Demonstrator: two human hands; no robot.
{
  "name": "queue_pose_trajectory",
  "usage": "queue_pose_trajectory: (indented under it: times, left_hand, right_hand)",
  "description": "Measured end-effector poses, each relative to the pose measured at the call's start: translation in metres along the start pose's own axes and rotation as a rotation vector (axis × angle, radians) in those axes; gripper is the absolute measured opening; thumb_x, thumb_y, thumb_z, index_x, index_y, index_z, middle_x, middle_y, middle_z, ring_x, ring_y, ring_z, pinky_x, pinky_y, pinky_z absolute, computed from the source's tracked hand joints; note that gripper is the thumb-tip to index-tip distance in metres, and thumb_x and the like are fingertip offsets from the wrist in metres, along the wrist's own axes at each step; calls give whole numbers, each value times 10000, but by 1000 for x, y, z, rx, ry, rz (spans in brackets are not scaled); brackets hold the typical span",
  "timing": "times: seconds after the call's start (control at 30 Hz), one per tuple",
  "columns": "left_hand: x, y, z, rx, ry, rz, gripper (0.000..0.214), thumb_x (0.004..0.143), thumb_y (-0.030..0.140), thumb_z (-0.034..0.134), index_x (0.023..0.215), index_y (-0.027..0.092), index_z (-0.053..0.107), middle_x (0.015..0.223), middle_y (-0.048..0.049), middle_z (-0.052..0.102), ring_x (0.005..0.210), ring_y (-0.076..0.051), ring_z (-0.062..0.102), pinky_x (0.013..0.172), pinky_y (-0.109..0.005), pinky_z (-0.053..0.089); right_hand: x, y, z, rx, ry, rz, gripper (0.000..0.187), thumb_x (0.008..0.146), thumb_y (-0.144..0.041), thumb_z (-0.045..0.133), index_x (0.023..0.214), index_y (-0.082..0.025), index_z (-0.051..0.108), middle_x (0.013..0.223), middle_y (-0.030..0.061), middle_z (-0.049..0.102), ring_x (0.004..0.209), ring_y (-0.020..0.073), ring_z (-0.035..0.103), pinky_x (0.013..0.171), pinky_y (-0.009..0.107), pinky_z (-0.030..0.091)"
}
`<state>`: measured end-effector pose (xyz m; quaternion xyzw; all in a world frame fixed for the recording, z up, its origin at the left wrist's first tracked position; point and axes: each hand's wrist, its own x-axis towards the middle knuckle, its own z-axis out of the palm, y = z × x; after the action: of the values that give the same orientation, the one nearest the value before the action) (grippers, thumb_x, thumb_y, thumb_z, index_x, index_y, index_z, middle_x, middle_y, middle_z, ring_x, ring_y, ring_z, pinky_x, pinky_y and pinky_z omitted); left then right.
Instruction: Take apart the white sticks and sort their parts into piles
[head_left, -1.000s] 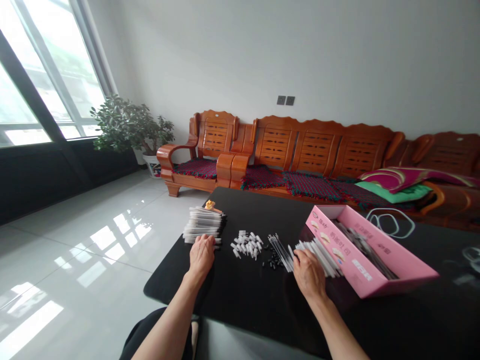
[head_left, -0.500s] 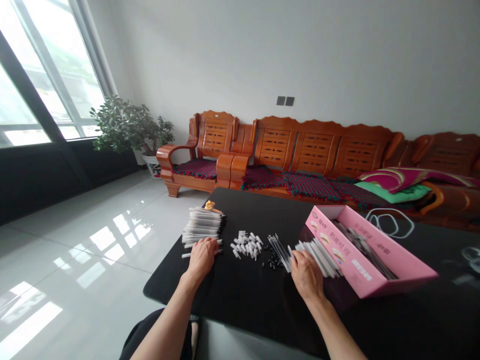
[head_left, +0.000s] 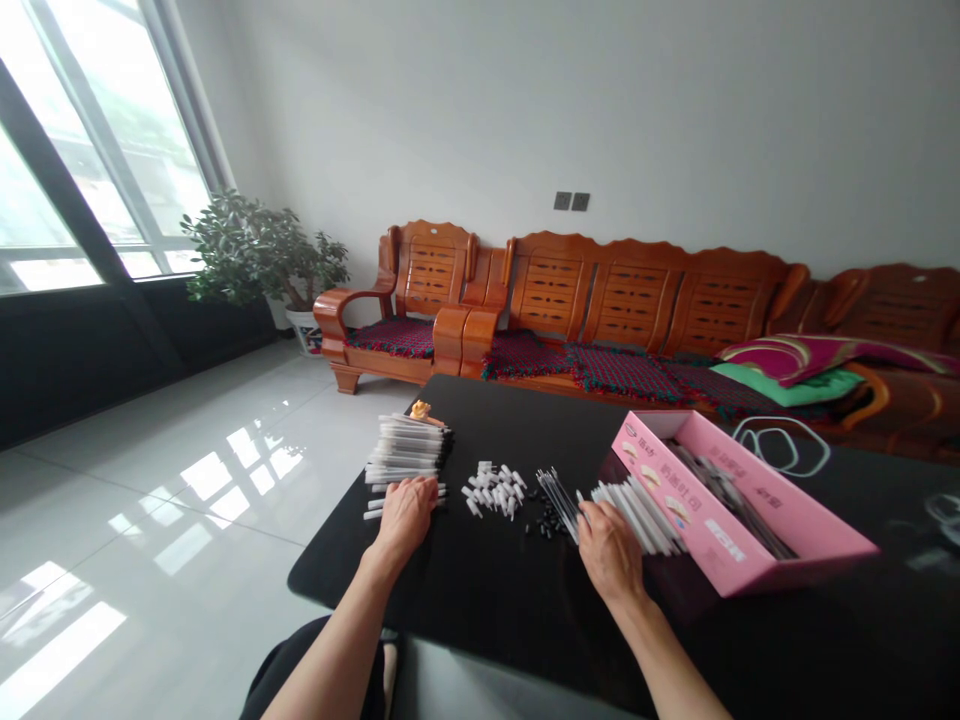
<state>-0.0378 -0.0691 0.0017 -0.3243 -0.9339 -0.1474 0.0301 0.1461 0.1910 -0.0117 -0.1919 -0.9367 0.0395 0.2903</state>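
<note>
While the left hand (head_left: 405,510) lies palm down on the black table (head_left: 487,620), its fingers close together over a few loose pens (head_left: 377,512) at the near foot of the stack of pens (head_left: 405,448), the right hand (head_left: 611,550) rests on the near ends of the white tubes (head_left: 637,503) that lean against the pink box (head_left: 757,525). From where I stand I cannot tell whether either hand pinches anything; the fingertips are hidden behind the knuckles. Between the hands lie a heap of small white caps (head_left: 495,488), a fan of thin refills (head_left: 556,490) and some little black bits (head_left: 546,522), all apart from both hands.

It looks to me like the changeover in putting pens together: one piece being laid by the stack on the left, a fresh tube being felt for on the right. I judge the next move calls for taking a single tube out of the pile without rolling its neighbours off, and for the left hand to let go cleanly so the loose pens do not slide toward the table's edge.
</note>
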Motion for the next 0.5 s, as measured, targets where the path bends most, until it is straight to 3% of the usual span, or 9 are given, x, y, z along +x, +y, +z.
queue_pose_trajectory:
  times: [0.17,0.27,0.4,0.5]
  left_hand:
    - [-3,25,-7,-152,123,199,122,882,200,476,839,207,590,834,-30,618,845,-196,545,778,-308,309]
    - [-7,49,-11,-220,164,337,152,907,230,452,859,209,595,836,-25,609,818,-184,526,810,-316,316]
    - [-15,77,-9,-257,155,466,145,911,231,464,878,209,604,833,-24,606,820,-185,513,825,-326,323]
    - [-18,89,-3,-259,142,536,124,899,214,488,864,202,606,828,-24,602,817,-185,511,822,-330,333]
  right_hand:
    - [1,-19,-8,366,-42,72,260,898,-308,422,874,-176,645,819,91,657,766,212,613,708,314,449]
    - [-2,-36,-9,681,-241,184,358,894,-443,424,810,-172,643,684,55,650,571,163,596,539,267,443]
    - [-8,-54,-4,1082,-533,391,509,864,-592,389,764,-147,616,542,19,601,372,104,500,345,200,326]
    - [-12,-60,-1,1226,-615,452,520,841,-612,425,705,-138,589,475,2,567,330,86,467,318,177,291]
